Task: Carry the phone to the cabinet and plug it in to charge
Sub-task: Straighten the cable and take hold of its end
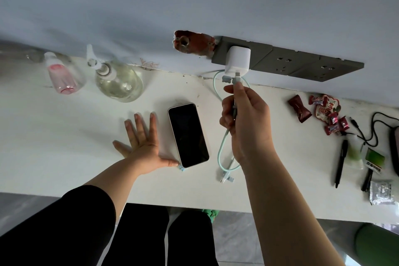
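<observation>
The phone point(188, 135) lies face up with a dark screen on the white cabinet top point(64, 147). My left hand point(142, 142) rests flat beside it with fingers spread, its thumb touching the phone's near left corner. My right hand point(246, 116) is closed on the pale green charging cable point(222, 149), pinching its end just below the white charger block point(237, 61). The block sits in a grey wall socket strip point(302, 60). The cable's free plug point(224, 178) lies on the top near the front edge.
A pink bottle point(61, 75) and a clear pump bottle point(117, 80) stand at the back left. Wrapped sweets point(323, 112), pens point(341, 162), a black cable point(371, 129) and small packets point(381, 192) are spread on the right. A hole in the wall point(192, 44) adjoins the sockets.
</observation>
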The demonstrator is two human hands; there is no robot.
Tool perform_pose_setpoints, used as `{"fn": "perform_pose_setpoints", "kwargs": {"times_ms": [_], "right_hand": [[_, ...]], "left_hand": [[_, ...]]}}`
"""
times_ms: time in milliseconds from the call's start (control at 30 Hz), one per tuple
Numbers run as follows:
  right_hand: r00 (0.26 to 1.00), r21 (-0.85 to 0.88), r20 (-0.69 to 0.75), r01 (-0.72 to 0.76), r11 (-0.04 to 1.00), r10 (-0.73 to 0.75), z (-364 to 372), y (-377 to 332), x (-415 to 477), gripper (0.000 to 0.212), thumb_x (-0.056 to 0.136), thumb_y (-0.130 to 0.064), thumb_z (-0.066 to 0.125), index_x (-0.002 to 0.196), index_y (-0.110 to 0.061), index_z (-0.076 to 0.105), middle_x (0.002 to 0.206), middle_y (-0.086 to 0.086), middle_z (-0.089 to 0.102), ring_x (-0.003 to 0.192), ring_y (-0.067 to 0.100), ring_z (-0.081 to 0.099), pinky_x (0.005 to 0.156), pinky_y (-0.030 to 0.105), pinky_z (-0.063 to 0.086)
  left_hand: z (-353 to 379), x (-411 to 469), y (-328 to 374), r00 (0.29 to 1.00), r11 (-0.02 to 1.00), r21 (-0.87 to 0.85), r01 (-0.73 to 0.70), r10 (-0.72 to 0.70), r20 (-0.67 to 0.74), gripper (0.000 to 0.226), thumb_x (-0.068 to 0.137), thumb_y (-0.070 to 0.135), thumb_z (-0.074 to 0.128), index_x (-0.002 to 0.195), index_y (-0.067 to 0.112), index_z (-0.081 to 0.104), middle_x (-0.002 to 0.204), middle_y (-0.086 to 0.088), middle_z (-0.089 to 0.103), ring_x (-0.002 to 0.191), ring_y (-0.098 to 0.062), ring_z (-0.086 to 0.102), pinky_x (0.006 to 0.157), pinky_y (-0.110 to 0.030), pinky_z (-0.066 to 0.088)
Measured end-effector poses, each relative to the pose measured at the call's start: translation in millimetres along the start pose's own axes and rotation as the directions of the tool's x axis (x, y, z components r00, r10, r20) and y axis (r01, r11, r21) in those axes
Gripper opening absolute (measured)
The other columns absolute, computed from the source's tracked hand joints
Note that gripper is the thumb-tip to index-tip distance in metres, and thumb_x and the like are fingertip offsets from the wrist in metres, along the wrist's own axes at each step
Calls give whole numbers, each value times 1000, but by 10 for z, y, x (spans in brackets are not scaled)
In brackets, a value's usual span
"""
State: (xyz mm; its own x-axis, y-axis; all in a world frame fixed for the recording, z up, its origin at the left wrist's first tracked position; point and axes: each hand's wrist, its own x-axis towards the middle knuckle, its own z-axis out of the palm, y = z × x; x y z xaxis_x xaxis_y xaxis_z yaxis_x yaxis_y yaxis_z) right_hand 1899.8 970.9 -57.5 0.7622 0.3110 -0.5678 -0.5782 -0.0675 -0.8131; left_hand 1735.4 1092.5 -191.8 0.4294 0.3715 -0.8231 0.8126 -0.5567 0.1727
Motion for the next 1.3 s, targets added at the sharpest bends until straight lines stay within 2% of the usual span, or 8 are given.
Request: {"fn": "perform_pose_setpoints", "kwargs": {"times_ms": [200, 367, 567, 700, 800, 1200, 1300], "right_hand": [[1000, 17, -5, 5, 1000, -5, 29, -8, -17, 27, 100, -26, 47, 84, -11, 63, 53, 0, 48, 41, 11, 34, 43, 21, 31], [999, 21, -23, 30, 999, -29, 49, -8, -35, 26, 100, -25, 47, 88, -10, 64, 54, 1, 47, 42, 10, 34, 43, 21, 31], [1000, 74, -18, 16, 997, -15, 65, -42, -15, 25, 99, -24, 48, 89, -8, 64, 53, 2, 46, 42, 11, 32, 42, 21, 29], [1000, 122, -8, -3, 993, 4, 100, -50, 10, 25, 99, -24, 48, 89, -7, 63, 53, 2, 49, 43, 13, 33, 42, 22, 29], [1000, 145, -6, -10, 989, 11, 85, -66, 31, 24, 98, -22, 50, 88, -6, 64, 52, 1, 52, 42, 12, 36, 41, 21, 31], [1000, 84, 28, -6, 996, 3, 55, -124, 80, 26, 99, -18, 48, 84, -5, 64, 51, 0, 56, 41, 11, 38, 42, 21, 31], [997, 52, 80, -10, 999, 6, 9, -120, 98, 27, 99, -21, 48, 85, -6, 65, 54, 1, 60, 43, 12, 43, 44, 22, 36]], "left_hand": [[0, -6, -1, 1000, 1000, -1, -7, 7, -4, 148, 38, 87, 62, 118, 43, -56, 140, -7, -53, 131, -32, -45, 100, -78, -3], [-8, -14, 0, 1000, 1000, -17, -13, 13, 1, 149, 39, 86, 63, 118, 44, -55, 125, -3, -60, 123, -29, -50, 100, -78, -4], [-23, -23, 9, 1000, 1000, -17, -18, 18, 11, 148, 38, 87, 61, 118, 43, -55, 128, -3, -58, 133, -35, -43, 100, -77, -4], [-25, -34, 10, 1000, 1000, -19, -19, 20, 11, 148, 39, 87, 62, 118, 43, -55, 128, -3, -58, 125, -29, -49, 100, -77, -5], [-29, -38, 10, 1000, 999, -27, -21, 21, 19, 149, 39, 86, 63, 120, 43, -54, 127, -3, -60, 128, -30, -48, 100, -77, -5], [-20, -32, 5, 1000, 999, -33, -13, 14, 23, 150, 39, 85, 65, 120, 43, -54, 114, 3, -69, 113, -27, -58, 100, -77, -6], [-13, -25, -6, 1000, 999, -40, -14, 15, 20, 150, 39, 84, 66, 121, 44, -53, 114, 4, -70, 111, -26, -60, 100, -77, -7]]}}
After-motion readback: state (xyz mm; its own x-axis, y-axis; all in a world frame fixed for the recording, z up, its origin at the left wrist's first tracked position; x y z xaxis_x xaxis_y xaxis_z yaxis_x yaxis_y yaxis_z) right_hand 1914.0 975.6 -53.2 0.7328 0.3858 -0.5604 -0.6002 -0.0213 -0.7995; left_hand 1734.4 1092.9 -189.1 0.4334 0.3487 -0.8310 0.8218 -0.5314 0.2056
